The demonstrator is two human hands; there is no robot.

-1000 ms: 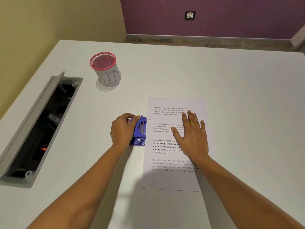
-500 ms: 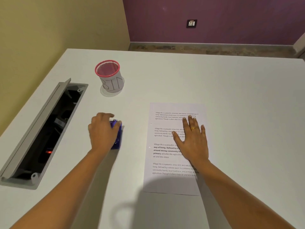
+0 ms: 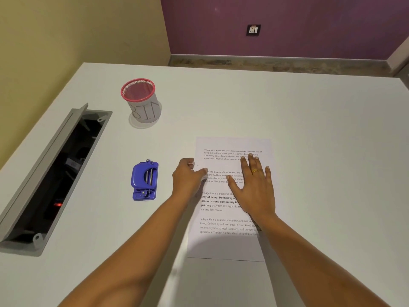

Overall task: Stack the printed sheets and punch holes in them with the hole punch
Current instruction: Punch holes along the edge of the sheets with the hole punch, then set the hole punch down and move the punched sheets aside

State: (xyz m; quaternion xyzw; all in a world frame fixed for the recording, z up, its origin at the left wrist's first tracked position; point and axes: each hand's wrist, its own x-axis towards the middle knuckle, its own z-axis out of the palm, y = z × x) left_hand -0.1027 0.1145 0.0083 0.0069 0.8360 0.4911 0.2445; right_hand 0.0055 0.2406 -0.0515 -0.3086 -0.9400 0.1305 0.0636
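The stack of printed sheets (image 3: 223, 240) lies flat on the white table (image 3: 309, 129), text facing up. My right hand (image 3: 254, 187) rests flat on it, fingers spread, with a gold ring on one finger. My left hand (image 3: 188, 176) is at the stack's left edge, fingers curled, thumb touching the paper's margin; whether it pinches the edge is unclear. The blue hole punch (image 3: 145, 180) stands alone on the table, a hand's width left of my left hand, with nothing touching it.
A pink-rimmed mesh cup (image 3: 141, 100) marked "BIN" stands at the back left. An open grey cable hatch (image 3: 51, 173) is sunk into the table along the left side. The table's far edge meets a purple wall.
My left hand carried the hole punch away from the paper's left edge, set it down to the left, let go, and came back to the paper's edge. My right hand stayed flat on the sheets.
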